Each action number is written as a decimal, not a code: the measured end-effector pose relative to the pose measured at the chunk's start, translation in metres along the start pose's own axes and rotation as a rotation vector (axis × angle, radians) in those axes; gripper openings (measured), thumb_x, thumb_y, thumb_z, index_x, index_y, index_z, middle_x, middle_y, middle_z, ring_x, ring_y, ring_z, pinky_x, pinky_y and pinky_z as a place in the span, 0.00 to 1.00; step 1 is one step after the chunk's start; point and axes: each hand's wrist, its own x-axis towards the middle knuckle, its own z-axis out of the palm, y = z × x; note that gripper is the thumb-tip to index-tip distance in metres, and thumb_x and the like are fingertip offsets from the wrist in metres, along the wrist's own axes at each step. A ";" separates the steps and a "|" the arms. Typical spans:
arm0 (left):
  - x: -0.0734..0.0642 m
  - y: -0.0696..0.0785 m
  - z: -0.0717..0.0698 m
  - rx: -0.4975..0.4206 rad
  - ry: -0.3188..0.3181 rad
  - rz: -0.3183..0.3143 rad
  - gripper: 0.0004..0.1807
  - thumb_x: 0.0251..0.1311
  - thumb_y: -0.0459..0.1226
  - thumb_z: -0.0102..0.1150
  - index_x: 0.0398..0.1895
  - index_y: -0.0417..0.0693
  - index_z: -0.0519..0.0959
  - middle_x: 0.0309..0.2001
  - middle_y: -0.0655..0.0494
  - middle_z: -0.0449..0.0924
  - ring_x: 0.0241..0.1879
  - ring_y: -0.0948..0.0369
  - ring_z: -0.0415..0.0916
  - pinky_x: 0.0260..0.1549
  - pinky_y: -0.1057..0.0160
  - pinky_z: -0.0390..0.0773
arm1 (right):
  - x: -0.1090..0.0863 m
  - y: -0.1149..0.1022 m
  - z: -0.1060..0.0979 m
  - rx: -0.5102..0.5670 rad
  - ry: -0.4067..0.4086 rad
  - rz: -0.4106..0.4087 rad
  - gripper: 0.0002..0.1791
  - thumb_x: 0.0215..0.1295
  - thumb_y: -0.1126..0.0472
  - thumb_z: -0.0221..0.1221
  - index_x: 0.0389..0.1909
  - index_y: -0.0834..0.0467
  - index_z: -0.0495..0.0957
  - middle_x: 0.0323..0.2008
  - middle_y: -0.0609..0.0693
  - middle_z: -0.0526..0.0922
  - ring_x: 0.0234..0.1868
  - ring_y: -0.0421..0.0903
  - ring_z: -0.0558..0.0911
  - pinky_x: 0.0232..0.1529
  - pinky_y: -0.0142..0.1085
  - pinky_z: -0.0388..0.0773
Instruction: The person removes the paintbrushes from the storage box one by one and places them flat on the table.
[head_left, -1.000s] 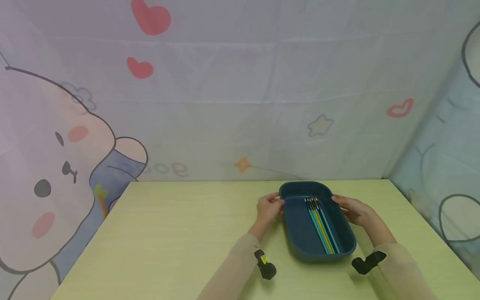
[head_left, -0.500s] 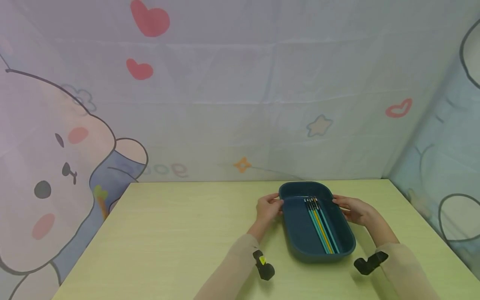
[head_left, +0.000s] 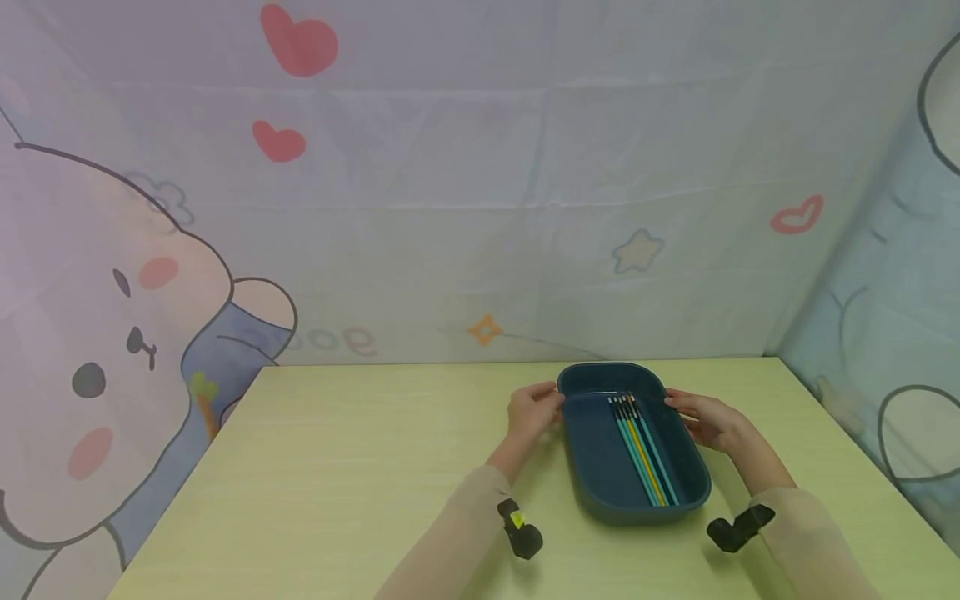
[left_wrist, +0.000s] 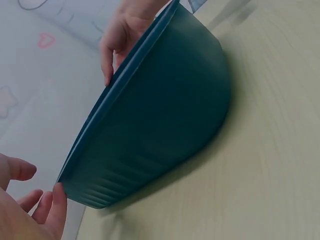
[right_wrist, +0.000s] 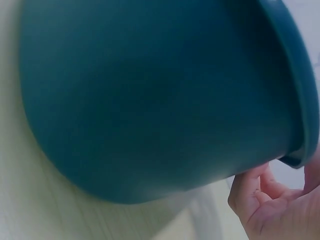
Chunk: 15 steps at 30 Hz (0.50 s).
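A dark blue plastic tray [head_left: 600, 467] with rounded corners and high sides rests on the table. Several slim paintbrushes [head_left: 642, 454] lie side by side in it, with turquoise and yellow handles and dark ends pointing away. At the tray's far left corner is my left hand [head_left: 531, 417]. In the left wrist view its thumb stands off the rim, and a fingertip [left_wrist: 59, 192] is right at the edge. My right hand [head_left: 716, 425] holds the far right rim, thumb over the edge and fingers [right_wrist: 250, 187] bent against the outer wall.
The pale yellow-green table [head_left: 337, 467] meets a printed cloth backdrop [head_left: 450, 167] at its far edge. Another cloth [head_left: 885, 275] hangs along the right side. A small black camera [head_left: 521, 533] is strapped at the left sleeve, and another black camera [head_left: 738, 529] at the right one.
My left hand has eased slightly left, away from the rim, its forearm shifting left with it. The right hand, the tray and the paintbrushes have stayed about where they were.
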 end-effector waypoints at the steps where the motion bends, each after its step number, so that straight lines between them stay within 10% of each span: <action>1: 0.000 0.001 0.000 0.003 0.001 0.005 0.17 0.57 0.30 0.60 0.50 0.34 0.81 0.43 0.42 0.85 0.37 0.50 0.85 0.31 0.68 0.85 | 0.000 0.000 0.000 0.010 0.000 0.000 0.38 0.74 0.55 0.47 0.76 0.61 0.39 0.74 0.64 0.40 0.40 0.31 0.75 0.38 0.20 0.78; 8: 0.000 0.009 -0.002 0.026 -0.021 0.053 0.18 0.57 0.32 0.60 0.51 0.34 0.80 0.45 0.42 0.84 0.39 0.54 0.85 0.37 0.67 0.85 | 0.007 0.006 -0.004 0.069 -0.004 -0.005 0.34 0.72 0.54 0.50 0.75 0.54 0.50 0.72 0.63 0.50 0.39 0.30 0.78 0.40 0.23 0.81; 15: 0.001 0.015 0.001 -0.013 -0.073 0.072 0.19 0.58 0.32 0.59 0.52 0.31 0.79 0.43 0.39 0.85 0.40 0.50 0.85 0.35 0.66 0.86 | 0.002 0.004 0.000 0.046 -0.001 -0.017 0.38 0.74 0.54 0.46 0.76 0.60 0.38 0.75 0.64 0.37 0.39 0.29 0.77 0.40 0.22 0.80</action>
